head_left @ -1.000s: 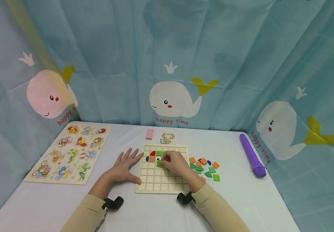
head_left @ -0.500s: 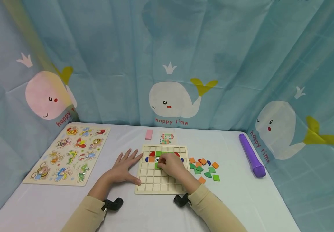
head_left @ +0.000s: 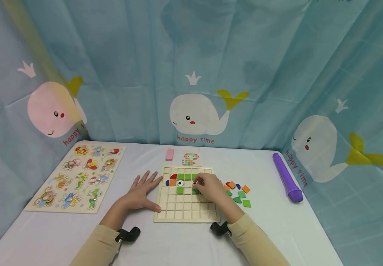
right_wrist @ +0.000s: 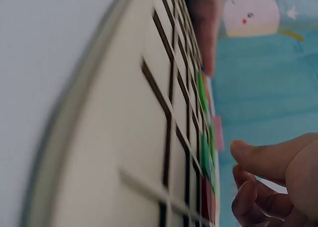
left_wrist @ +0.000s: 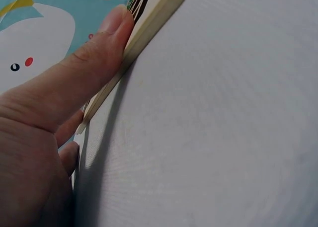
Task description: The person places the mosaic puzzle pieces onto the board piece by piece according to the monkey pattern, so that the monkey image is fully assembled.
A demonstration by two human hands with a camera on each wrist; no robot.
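Note:
My left hand (head_left: 141,194) lies with fingers spread at the left side of the wooden grid board (head_left: 175,210); its thumb presses the board's edge in the left wrist view. Over the board's right half is my right hand (head_left: 209,187), thumb and fingers bent, with no piece visible between them in the right wrist view. Just below its fingertips a green tile (head_left: 195,191) lies in the grid. Further left sit another green tile (head_left: 179,190), a white eye tile (head_left: 180,183), an orange tile (head_left: 172,183) and a red piece (head_left: 173,176). My right hand hides part of the upper rows.
Loose orange, green, red and blue pieces (head_left: 242,194) lie right of the board. A pattern card (head_left: 190,159) and pink block (head_left: 169,154) are behind it. An insect puzzle board (head_left: 75,177) stands left; a purple tube (head_left: 287,178) lies far right.
My right hand first brought a green tile down to the grid and let it go below the eye tile. It has since moved right along the board. My left hand has stayed in place.

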